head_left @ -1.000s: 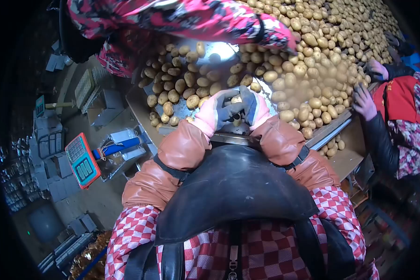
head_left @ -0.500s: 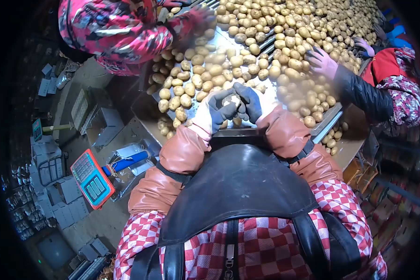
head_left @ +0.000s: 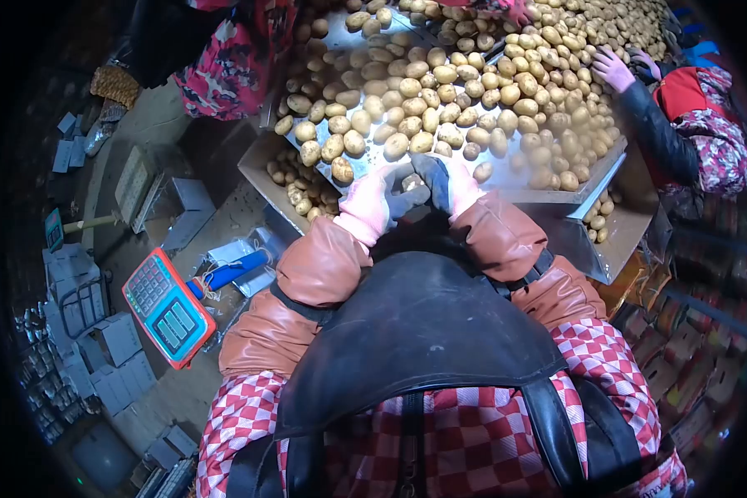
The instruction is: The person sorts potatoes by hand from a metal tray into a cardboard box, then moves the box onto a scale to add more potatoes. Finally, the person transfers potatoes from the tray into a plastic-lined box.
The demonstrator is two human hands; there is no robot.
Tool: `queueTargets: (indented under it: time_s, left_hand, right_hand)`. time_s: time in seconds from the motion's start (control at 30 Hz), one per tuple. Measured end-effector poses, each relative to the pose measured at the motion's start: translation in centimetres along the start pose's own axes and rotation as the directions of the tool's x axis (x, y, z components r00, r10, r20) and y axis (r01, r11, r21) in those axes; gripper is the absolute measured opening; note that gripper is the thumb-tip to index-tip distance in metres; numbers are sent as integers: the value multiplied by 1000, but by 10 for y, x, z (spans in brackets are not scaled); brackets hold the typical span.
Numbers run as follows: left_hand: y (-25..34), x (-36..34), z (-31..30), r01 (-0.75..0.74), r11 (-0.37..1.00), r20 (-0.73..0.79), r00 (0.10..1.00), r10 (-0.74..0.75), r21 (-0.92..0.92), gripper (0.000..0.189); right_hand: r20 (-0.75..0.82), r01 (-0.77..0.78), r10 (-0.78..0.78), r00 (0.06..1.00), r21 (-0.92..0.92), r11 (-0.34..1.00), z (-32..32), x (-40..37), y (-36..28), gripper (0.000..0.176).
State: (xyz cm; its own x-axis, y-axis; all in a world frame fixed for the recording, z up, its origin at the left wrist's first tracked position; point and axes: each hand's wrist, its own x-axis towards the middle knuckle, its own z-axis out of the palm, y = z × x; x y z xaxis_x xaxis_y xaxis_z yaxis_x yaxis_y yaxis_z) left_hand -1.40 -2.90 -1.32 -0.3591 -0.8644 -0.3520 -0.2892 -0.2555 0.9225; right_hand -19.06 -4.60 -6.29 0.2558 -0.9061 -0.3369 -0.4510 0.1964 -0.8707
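Both my hands wear dark grey work gloves and meet at the near edge of the sorting table (head_left: pixel 556 196). Curled around a small, pale, partly covered potato (head_left: pixel 412 182) is my left hand (head_left: pixel 398 197). My right hand (head_left: pixel 442 184) is closed against the same potato from the other side, its fingers bent toward the left glove. Just beyond my fingers, loose potatoes (head_left: pixel 427 120) lie spread over the metal surface. The gloves hide most of the held potato.
A co-worker in a pink camouflage jacket (head_left: pixel 228 70) stands at the left. At the right, another person's pink-gloved hand (head_left: pixel 612 70) reaches over the potato heap. Side bins (head_left: pixel 278 187) hold more potatoes. A scale display (head_left: pixel 168 307) stands at my left.
The view has shifted, and the table sits higher in it. My hands stay together around the potato. The left co-worker has leaned farther over the table, and the right one's hand has moved away.
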Motion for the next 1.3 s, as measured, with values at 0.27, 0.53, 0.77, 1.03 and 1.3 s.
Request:
queueTargets:
  time_s: [0.27,0.53,0.77,1.03,1.3]
  left_hand:
    - [-35,3,-8,-584,808,40,812,583,77,50]
    - [-27,30,27,296,656,234,955,-183,-694,82]
    - [34,38,62,280,658,482,864,144,-699,45]
    - [19,42,66,426,535,422,896,-139,-730,55]
    - [25,47,63,-31,946,-154,988,-20,-323,47]
  right_hand:
    - [292,-247,83,953,586,772,-33,-23,-2,40]
    - [-68,44,-39,997,82,996,-104,-63,71,44]
    - [-134,124,-78,988,377,918,-57,-50,-6,35]
    - [-182,127,13,983,735,666,-57,-32,3,27]
    - [-17,-156,376,927,892,423,-96,4,55,79]
